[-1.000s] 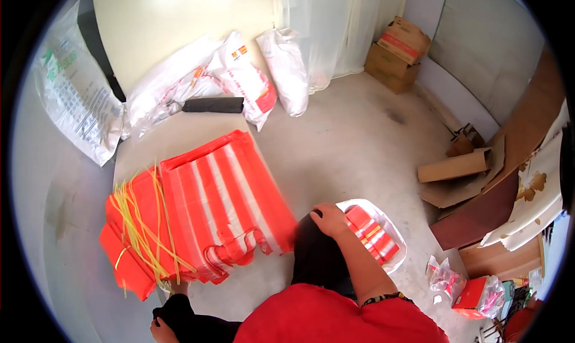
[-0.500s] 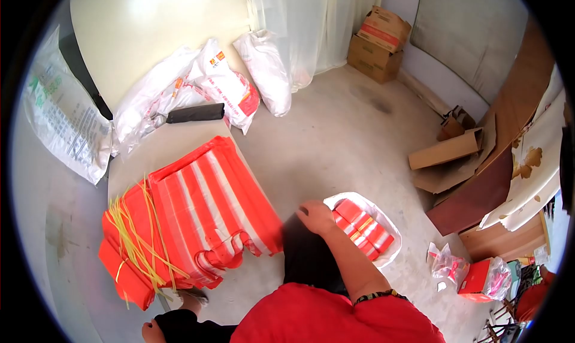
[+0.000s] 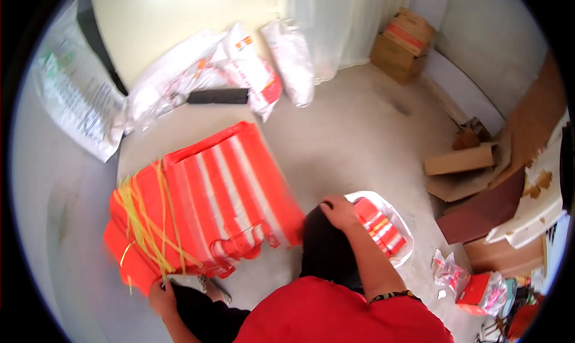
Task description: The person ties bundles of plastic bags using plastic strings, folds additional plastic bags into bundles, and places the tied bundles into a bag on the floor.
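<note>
Since the earlier frames, the left hand (image 3: 162, 298) and the left knee (image 3: 182, 300) have come closer to the lower edge of the red bags, and more of the forearm shows; the right hand (image 3: 340, 212) has stayed on the right knee (image 3: 320, 241). The right fingers bend over the dark cloth, with nothing seen in them; how far they spread I cannot tell. The left fingers lie by the left knee, next to the bags, and whether they grip anything I cannot tell.

The plastic bags (image 3: 227, 187) lie in a flat stack, bright red with white lengthwise stripes, their near edge ragged and overhanging the bench (image 3: 159, 130). Loose yellow strings (image 3: 147, 223) straggle over a plain red part, beside a rolled red bundle (image 3: 129, 262) with a string round it. The bench has a pale, plain top; a black roll (image 3: 218, 96) lies at its far end.

Beside the right hand, a white tub (image 3: 407, 232) holds red-and-white bundles (image 3: 381, 228) on the grey, scuffed floor (image 3: 353, 133). Farther out, white sacks (image 3: 289, 61) slump against a cream panel, near a sheer curtain (image 3: 353, 25). Two stacked cartons (image 3: 401, 55) fill the corner, and opened cardboard (image 3: 461, 161) lies at right.
</note>
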{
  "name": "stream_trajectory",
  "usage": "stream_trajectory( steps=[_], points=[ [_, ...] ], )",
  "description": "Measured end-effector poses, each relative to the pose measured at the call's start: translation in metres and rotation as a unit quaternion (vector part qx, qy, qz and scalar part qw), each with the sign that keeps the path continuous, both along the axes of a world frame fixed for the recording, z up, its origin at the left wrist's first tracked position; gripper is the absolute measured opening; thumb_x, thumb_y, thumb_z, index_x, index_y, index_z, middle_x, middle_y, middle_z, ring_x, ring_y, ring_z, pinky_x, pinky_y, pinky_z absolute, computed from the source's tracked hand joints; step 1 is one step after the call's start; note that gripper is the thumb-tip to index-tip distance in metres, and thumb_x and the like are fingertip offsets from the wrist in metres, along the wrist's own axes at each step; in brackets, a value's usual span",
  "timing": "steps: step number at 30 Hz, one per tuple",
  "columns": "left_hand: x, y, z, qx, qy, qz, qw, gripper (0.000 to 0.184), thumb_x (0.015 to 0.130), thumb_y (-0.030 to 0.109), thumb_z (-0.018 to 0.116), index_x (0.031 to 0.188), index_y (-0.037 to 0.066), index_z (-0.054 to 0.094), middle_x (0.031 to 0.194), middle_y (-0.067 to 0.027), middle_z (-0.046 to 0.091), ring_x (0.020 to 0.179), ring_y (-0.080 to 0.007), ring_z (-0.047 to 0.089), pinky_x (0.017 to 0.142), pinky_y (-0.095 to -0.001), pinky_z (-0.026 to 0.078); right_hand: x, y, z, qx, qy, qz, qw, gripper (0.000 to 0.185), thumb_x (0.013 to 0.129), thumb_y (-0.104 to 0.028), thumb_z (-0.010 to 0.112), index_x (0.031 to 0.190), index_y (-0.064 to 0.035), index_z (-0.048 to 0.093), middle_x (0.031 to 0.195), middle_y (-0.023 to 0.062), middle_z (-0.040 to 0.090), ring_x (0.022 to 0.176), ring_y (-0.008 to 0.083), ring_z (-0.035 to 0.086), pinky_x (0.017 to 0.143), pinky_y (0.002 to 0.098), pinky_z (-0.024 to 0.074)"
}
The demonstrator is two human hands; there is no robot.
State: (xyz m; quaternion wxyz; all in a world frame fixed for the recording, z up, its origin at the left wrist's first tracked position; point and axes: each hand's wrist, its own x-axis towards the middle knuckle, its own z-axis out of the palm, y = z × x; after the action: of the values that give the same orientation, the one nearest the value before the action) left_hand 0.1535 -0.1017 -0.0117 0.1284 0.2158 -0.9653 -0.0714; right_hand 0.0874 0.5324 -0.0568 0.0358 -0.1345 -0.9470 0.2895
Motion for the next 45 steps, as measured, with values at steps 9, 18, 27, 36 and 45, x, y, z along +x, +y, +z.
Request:
stream_trajectory(
  steps=[9,18,27,36,45],
  points=[
    [-0.025,0.078,0.031,-0.006,-0.001,-0.119,0.993,0.027,0.088,0.031,0.074,0.096,0.005,0.07,0.092,-0.015,0.069,0.088,-0.0375,0.068,0.077,-0.0489,0.053,-0.01,-0.006,0.005,0.006,0.007,0.023,1.0,0.036,0.097,-0.036,0.066,0.117,-0.0077,0.074,0.123,0.0148,0.072,0.119,0.0351,0.064,0.103,0.0437,0.0509],
    [-0.045,0.106,0.032,0.091,0.071,-0.235,0.965,0.028,0.086,0.025,0.077,0.105,0.005,0.072,0.096,-0.0142,0.07,0.092,-0.0358,0.067,0.081,-0.0458,0.054,-0.015,-0.018,0.02,0.029,-0.029,0.006,0.999,0.035,0.097,-0.034,0.066,0.118,-0.0075,0.073,0.123,0.0136,0.072,0.12,0.0343,0.064,0.103,0.042,0.0508],
    [-0.072,0.125,-0.014,0.309,0.055,-0.231,0.921,0.032,0.089,0.015,0.076,0.117,0.002,0.069,0.12,-0.0162,0.064,0.108,-0.034,0.064,0.093,-0.0415,0.053,-0.022,-0.088,0.042,0.019,0.211,0.196,0.957,0.022,0.09,-0.01,0.072,0.111,-0.0036,0.072,0.106,0.0156,0.073,0.104,0.0378,0.067,0.093,0.0468,0.0535],
    [-0.071,0.128,-0.014,0.241,0.076,-0.257,0.933,0.033,0.088,0.015,0.076,0.118,0.004,0.071,0.123,-0.0166,0.062,0.112,-0.0357,0.061,0.095,-0.0431,0.052,-0.071,-0.235,0.047,-0.019,0.079,0.353,0.932,0.061,0.093,-0.017,0.071,0.149,-0.0082,0.05,0.144,0.0185,0.056,0.133,0.0365,0.053,0.113,0.0444,0.0447],
    [-0.073,0.127,-0.015,0.264,0.075,-0.249,0.929,0.033,0.089,0.013,0.074,0.12,0.004,0.069,0.119,-0.0167,0.063,0.111,-0.0359,0.062,0.092,-0.0432,0.053,-0.074,-0.25,0.089,-0.207,-0.136,0.236,0.94,0.056,0.091,-0.015,0.074,0.142,-0.0043,0.056,0.129,0.0183,0.063,0.115,0.0277,0.064,0.095,0.0388,0.0535]
  ],
)
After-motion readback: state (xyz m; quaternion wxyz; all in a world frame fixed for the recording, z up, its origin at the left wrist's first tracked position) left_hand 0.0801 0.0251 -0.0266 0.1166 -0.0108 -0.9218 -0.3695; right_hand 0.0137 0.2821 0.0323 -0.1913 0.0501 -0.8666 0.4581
